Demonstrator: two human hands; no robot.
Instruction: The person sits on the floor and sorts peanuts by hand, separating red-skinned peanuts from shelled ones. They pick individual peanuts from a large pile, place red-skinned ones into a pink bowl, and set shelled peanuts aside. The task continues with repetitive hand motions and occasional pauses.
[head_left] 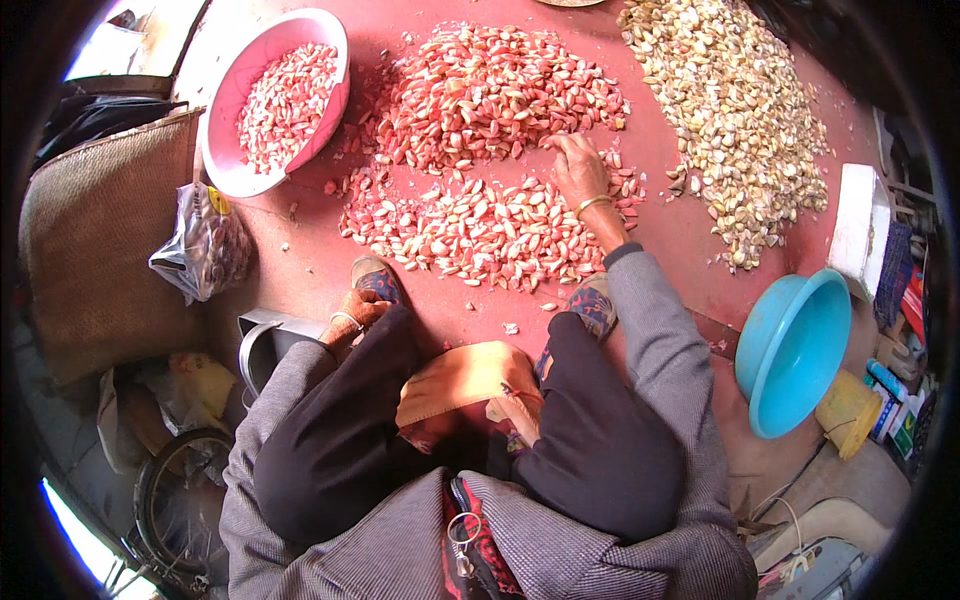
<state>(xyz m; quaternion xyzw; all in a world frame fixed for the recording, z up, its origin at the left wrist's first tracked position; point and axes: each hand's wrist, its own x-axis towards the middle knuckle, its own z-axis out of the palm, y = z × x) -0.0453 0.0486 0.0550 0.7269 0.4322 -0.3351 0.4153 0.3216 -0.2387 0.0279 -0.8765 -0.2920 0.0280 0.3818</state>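
Small pink-and-red pieces shaped like garlic cloves lie in a far heap (490, 90) and a looser near spread (480, 235). My right hand (580, 175), with a bracelet on its wrist, reaches to the far heap's near right edge. Its fingers are bent together at the pieces; what they pinch is too small to make out. My left hand (358, 312) rests against my left shin, just behind the shoe (376, 278). Its fingers are curled in, and whatever may be inside them is hidden.
A pink basin (212, 150) of similar pieces stands at far left. Yellowish-white pieces form a large heap (735, 110) at far right. A turquoise basin (765, 345) is tilted on the right, beside a white box (858, 225). A plastic bag (205, 245) and woven mat (105, 240) are left.
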